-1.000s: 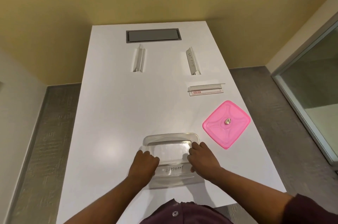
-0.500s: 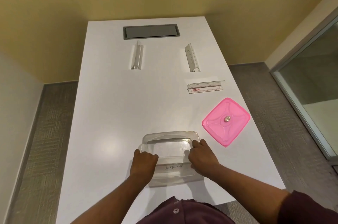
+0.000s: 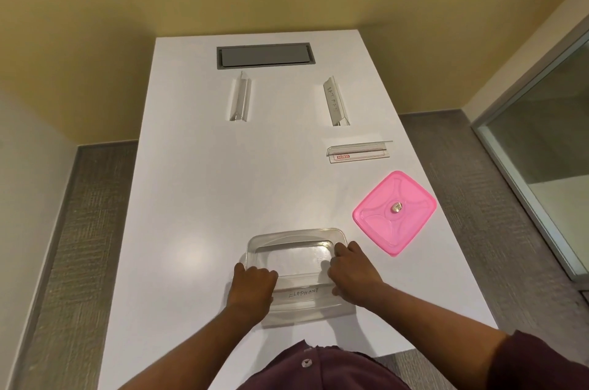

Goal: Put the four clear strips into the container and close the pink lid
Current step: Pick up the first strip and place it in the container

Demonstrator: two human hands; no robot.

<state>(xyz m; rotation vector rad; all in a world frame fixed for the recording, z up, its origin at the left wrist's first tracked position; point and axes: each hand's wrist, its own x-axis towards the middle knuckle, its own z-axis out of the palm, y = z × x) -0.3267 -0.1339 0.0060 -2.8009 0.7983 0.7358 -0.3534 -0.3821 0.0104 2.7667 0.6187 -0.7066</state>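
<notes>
Since a second ago both hands barely shift, still gripping the ELEPHANT strip over the container's near rim. Tilted, it may snag there and slip onto the worktop.

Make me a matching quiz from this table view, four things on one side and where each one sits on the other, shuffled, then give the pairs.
Things:
1. pink lid
2. strip marked ELEPHANT
3. strip with red label
4. grey hatch

Places:
A. far end of the table
B. right of the container
C. between both hands at the container
D. beyond the lid, lying crosswise

Pairs: 1-B, 2-C, 3-D, 4-A
</notes>
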